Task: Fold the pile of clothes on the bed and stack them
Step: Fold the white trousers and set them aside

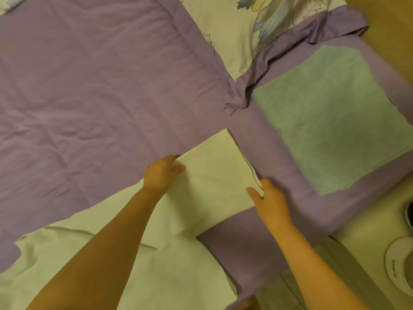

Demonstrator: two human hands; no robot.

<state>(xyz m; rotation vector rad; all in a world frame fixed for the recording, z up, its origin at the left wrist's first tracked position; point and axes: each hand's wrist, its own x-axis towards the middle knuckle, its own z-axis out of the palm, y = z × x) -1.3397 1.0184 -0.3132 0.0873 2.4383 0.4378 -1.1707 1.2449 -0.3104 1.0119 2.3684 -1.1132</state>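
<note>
Pale yellow-green cloth (pixel 207 182), smooth and partly folded into a flat layered strip, on purple bed (pixel 89 86) near green square (pixel 330 121), far end pinched at left edge by left hand (pixel 159 173), at right corner by right hand (pixel 271 198), thumbs on top.

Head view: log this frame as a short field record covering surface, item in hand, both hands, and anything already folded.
surface: purple bedsheet
item in hand: pale yellow cloth, partly folded, its near end spread loose
left hand: pinches the cloth's left edge
right hand: pinches the cloth's right edge
already folded: green cloth, flat, apart to the right
other: printed pillow at the top
</note>
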